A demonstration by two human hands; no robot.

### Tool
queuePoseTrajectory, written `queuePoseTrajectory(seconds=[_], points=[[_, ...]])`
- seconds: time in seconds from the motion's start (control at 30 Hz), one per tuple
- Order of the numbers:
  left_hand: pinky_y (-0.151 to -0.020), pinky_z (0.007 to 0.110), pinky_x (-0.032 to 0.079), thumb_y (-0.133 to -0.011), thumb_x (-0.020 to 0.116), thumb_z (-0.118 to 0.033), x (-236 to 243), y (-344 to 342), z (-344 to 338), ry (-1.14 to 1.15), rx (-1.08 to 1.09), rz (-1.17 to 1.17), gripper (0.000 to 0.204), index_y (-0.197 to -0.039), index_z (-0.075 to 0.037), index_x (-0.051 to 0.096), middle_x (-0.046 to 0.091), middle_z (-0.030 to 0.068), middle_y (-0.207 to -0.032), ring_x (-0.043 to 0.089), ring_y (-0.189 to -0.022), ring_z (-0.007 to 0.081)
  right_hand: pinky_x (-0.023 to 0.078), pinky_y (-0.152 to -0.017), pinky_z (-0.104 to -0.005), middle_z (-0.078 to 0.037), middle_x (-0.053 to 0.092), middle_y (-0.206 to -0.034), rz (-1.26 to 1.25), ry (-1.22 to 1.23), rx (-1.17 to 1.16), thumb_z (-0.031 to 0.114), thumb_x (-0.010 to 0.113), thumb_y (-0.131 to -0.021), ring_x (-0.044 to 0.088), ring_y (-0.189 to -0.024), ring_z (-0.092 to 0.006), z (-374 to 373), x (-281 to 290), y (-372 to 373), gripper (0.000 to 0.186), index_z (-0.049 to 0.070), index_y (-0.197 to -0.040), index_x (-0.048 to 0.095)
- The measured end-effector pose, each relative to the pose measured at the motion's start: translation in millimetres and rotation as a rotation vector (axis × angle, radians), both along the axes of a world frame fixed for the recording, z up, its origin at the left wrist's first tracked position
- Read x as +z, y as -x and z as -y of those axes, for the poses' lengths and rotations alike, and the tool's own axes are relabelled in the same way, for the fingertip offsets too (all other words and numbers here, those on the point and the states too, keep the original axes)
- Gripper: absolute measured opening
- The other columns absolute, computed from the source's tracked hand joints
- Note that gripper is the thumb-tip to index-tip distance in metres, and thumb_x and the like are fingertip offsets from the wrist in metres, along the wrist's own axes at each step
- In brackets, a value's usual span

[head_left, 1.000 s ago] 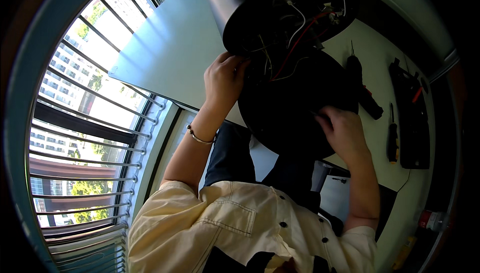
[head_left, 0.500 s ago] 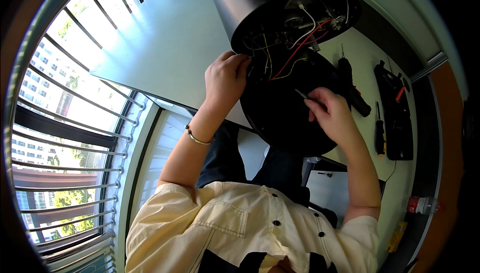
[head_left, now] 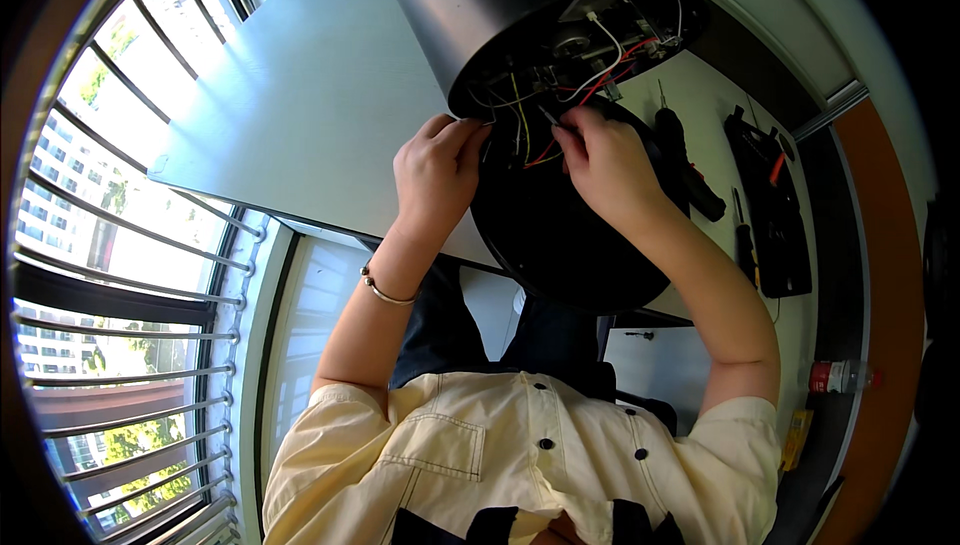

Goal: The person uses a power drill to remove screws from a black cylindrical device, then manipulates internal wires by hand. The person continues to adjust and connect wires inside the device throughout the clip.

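A black cylindrical housing (head_left: 470,15) lies tilted on a round black base (head_left: 560,245), showing red, white and yellow-green wires (head_left: 605,60) inside. My left hand (head_left: 435,170) is closed at the housing's lower left rim among the thin wires; what its fingertips pinch is too small to make out. My right hand (head_left: 605,170) pinches a thin, dark metallic piece (head_left: 550,115), possibly a small tool, near the wires below the opening.
On the white desk (head_left: 260,95) lie an electric screwdriver (head_left: 690,170), a screwdriver (head_left: 745,245) and a black tool case (head_left: 765,200). A bottle (head_left: 845,375) and yellow box (head_left: 797,440) sit at right. A barred window (head_left: 110,275) is at left.
My right hand has moved up and left from over the base to the wires with the thin piece. My left hand stays near the rim, and the view has shifted slightly.
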State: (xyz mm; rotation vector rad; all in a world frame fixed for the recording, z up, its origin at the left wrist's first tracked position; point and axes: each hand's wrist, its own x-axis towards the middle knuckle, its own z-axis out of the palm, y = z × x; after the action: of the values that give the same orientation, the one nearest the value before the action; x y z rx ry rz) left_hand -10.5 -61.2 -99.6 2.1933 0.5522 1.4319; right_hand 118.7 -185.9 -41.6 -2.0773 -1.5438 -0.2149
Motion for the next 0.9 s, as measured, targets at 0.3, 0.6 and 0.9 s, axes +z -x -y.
queuePoseTrajectory(seconds=[0.3,0.6,0.9], points=[[-0.046,0.032,0.041,-0.075,0.066,-0.007,-3.8,-2.0,-1.9,-0.010,-0.024,0.034,0.003,-0.074,-0.004,0.064,0.055,0.0080,-0.065,0.053,-0.052,0.0262,0.049,-0.055,-0.0403,-0.018,0.059,-0.064,0.012,0.011,-0.118,0.012,0.058,-0.079,0.059,-0.061,-0.0344,-0.3,-4.7,-12.7,0.017,-0.002,-0.071,0.055],[-0.045,0.030,0.040,-0.074,0.067,-0.007,-1.6,-0.7,-2.1,-0.079,-0.004,-0.005,0.004,-0.077,-0.005,0.064,0.055,0.0050,-0.065,0.052,-0.050,0.0226,0.048,-0.056,-0.0415,-0.020,0.058,-0.063,-0.061,-0.023,-0.130,0.013,0.058,-0.080,0.058,-0.061,-0.0366,-4.2,-2.8,-0.7,0.020,-0.003,-0.068,0.054],[-0.046,0.027,0.040,-0.069,0.071,-0.004,14.4,3.1,10.0,-0.437,0.094,0.065,0.015,-0.082,-0.007,0.065,0.056,0.0044,-0.076,0.053,-0.053,0.0169,0.048,-0.058,-0.0419,-0.022,0.058,-0.065,-0.232,-0.083,-0.114,0.008,0.058,-0.078,0.058,-0.062,-0.0380,-11.2,-10.4,-13.7,0.017,-0.005,-0.068,0.055]])
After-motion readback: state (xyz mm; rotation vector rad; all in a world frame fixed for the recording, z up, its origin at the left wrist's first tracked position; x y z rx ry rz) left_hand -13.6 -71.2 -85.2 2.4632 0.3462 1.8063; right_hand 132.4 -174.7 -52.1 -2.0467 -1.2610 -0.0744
